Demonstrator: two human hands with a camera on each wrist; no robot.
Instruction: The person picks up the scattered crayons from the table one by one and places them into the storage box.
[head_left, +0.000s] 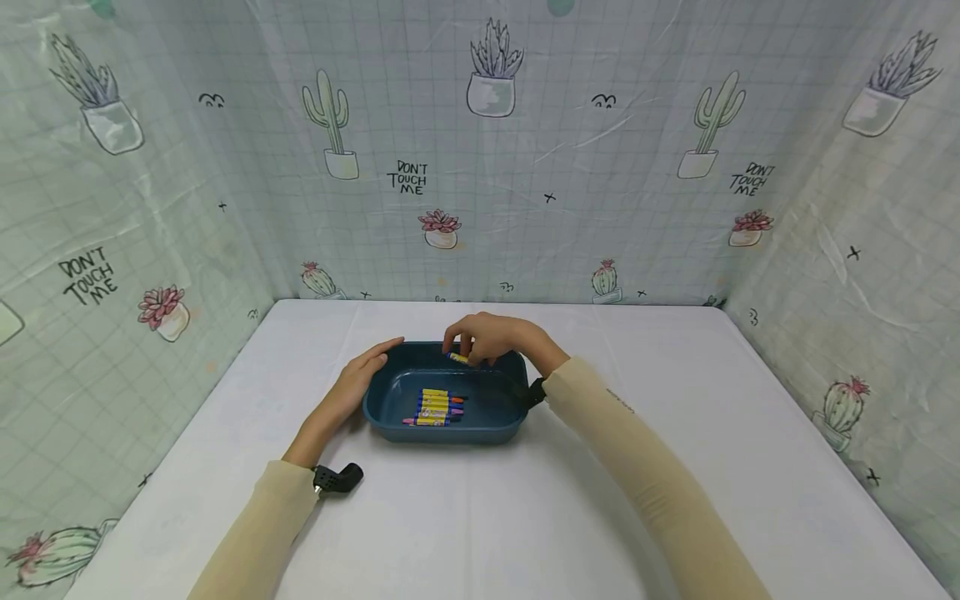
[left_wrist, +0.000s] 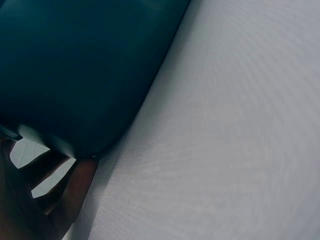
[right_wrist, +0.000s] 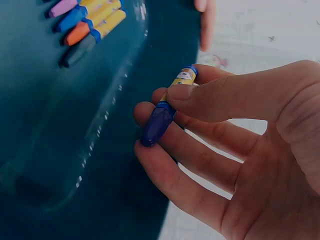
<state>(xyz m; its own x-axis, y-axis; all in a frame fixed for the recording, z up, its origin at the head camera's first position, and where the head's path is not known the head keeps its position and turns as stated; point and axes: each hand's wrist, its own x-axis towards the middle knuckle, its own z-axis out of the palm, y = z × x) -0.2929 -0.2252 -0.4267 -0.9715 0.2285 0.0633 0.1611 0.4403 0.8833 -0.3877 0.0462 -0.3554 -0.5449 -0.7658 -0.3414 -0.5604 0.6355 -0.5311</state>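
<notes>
A dark teal tray (head_left: 491, 408) with rounded corners stands on the table. My left hand (head_left: 356, 382) rests against the tray's left end; in the left wrist view its fingers (left_wrist: 80, 185) touch the outside wall, fairly straight. Over the far side of the tray, my right hand (head_left: 491, 336) pinches a crayon (right_wrist: 160, 122) with a dark blue-violet tip and a yellow wrapper between thumb and fingers. Inside the tray, left of its middle, several yellow-wrapped crayons (head_left: 435, 408) lie side by side in a row. Orange, blue, purple and dark tips show in the right wrist view.
A white cloth covers the table (head_left: 465, 517). Behind it and at both sides hangs a curtain (head_left: 540, 242) printed with potted plants. Black wrist devices sit at the left cuff (head_left: 337, 478) and the right cuff (head_left: 536, 392), the latter close to the tray's right end.
</notes>
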